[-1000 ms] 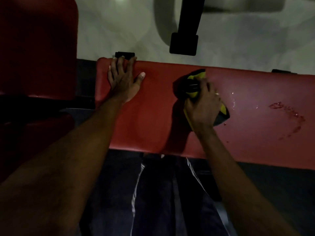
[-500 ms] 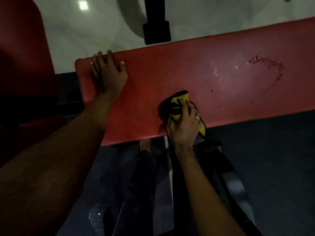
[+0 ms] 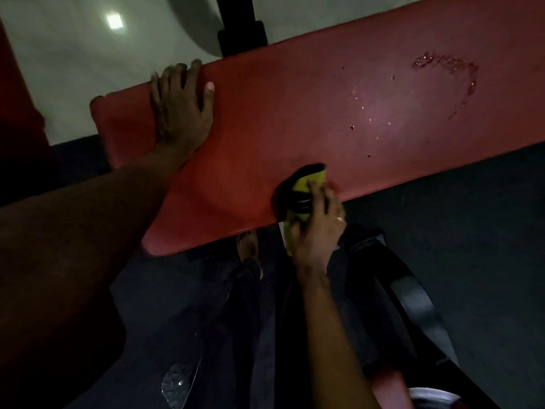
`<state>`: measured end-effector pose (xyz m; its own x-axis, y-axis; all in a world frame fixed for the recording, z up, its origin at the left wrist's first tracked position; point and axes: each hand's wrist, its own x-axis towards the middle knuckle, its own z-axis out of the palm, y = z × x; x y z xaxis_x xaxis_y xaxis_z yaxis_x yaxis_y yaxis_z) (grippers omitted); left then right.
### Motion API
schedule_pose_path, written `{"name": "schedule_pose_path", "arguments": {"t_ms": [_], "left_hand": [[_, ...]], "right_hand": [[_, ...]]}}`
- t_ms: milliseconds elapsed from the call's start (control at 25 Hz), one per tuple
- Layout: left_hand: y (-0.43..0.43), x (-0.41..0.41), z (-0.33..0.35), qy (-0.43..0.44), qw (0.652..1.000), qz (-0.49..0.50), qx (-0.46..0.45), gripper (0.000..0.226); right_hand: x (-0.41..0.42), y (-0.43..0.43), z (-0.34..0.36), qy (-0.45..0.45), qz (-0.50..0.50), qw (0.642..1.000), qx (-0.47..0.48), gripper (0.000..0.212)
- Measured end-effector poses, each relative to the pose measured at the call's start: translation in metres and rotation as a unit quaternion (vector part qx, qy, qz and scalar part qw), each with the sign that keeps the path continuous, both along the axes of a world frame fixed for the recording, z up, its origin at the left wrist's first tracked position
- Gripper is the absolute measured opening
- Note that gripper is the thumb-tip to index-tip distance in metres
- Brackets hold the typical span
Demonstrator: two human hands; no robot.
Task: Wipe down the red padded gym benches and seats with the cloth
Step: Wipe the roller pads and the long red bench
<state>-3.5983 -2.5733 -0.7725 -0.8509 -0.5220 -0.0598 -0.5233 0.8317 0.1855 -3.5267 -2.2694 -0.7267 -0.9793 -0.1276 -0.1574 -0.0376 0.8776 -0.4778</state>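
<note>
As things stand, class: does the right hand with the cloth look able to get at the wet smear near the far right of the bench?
Probably yes. The right hand holds the cloth at the bench's near edge, and only bare pad and droplets lie before the smear.

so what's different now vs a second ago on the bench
The right hand has dragged the yellow and black cloth from the middle of the red bench pad back to its near edge, where the hand now partly hangs off. The left hand stays flat near the pad's left end. The wet streak and droplets to the right remain unwiped.
</note>
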Motion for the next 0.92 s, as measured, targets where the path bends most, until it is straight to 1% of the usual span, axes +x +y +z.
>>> {"name": "schedule_pose_path", "arguments": {"t_ms": [80,120,160,200,280,320,360,400,480,520,560,600,680,720,760,800,840,920], "left_hand": [[0.001,-0.004,0.004,0.001,1.0,0.011,0.01,0.057],[0.002,-0.006,0.005,0.001,1.0,0.023,0.014,0.057],[0.003,-0.007,0.006,0.001,0.999,0.035,0.016,0.057],[0.005,-0.007,0.006,0.004,0.999,0.04,0.015,0.056],[0.009,-0.004,0.003,0.018,0.999,0.028,0.011,0.055],[0.009,-0.003,0.002,0.027,0.999,0.023,0.01,0.054],[0.007,-0.003,0.002,0.035,0.999,0.021,0.014,0.054],[0.007,-0.003,0.002,0.038,0.999,0.02,0.02,0.054],[0.006,-0.002,-0.001,0.037,0.999,0.024,0.024,0.054],[0.007,-0.001,-0.002,0.036,0.999,0.023,0.024,0.054],[0.008,-0.001,-0.002,0.037,0.999,0.023,0.025,0.054],[0.009,0.0,-0.001,0.039,0.999,0.025,0.026,0.054],[0.009,-0.001,0.001,0.043,0.998,0.035,0.028,0.053],[0.01,-0.003,0.002,0.044,0.998,0.04,0.027,0.053],[0.011,-0.005,0.002,0.044,0.998,0.044,0.025,0.052],[0.01,-0.005,0.001,0.044,0.998,0.049,0.026,0.052],[0.009,-0.005,0.0,0.047,0.997,0.051,0.027,0.052],[0.009,-0.003,-0.003,0.056,0.997,0.045,0.022,0.051]], "right_hand": [[-0.035,0.012,0.002,-0.005,-0.131,0.991,-0.027,0.081],[-0.051,0.01,0.003,-0.006,-0.161,0.986,-0.031,0.08],[-0.062,0.004,0.006,-0.009,-0.163,0.986,-0.023,0.077],[-0.068,-0.006,0.008,-0.012,-0.133,0.991,0.001,0.075],[-0.071,-0.025,0.011,-0.022,0.015,0.998,0.065,0.072],[-0.078,-0.031,0.011,-0.027,0.074,0.995,0.067,0.07],[-0.093,-0.034,0.01,-0.025,0.091,0.994,0.061,0.068],[-0.114,-0.036,0.009,-0.016,0.061,0.997,0.052,0.067],[-0.154,-0.053,0.006,0.003,-0.052,0.998,0.017,0.069],[-0.165,-0.069,0.004,0.012,-0.083,0.996,0.012,0.069],[-0.17,-0.09,0.003,0.02,-0.074,0.997,0.021,0.069],[-0.168,-0.11,0.002,0.027,-0.028,0.999,0.035,0.069],[-0.164,-0.133,0.003,0.019,0.101,0.994,0.041,0.067],[-0.168,-0.132,0.003,0.016,0.154,0.987,0.043,0.066],[-0.179,-0.126,0.003,0.021,0.182,0.982,0.046,0.064],[-0.195,-0.12,0.002,0.027,0.185,0.981,0.053,0.063],[-0.213,-0.116,0.002,0.031,0.157,0.985,0.063,0.061],[-0.239,-0.124,0.0,0.025,0.042,0.995,0.085,0.06]]}}
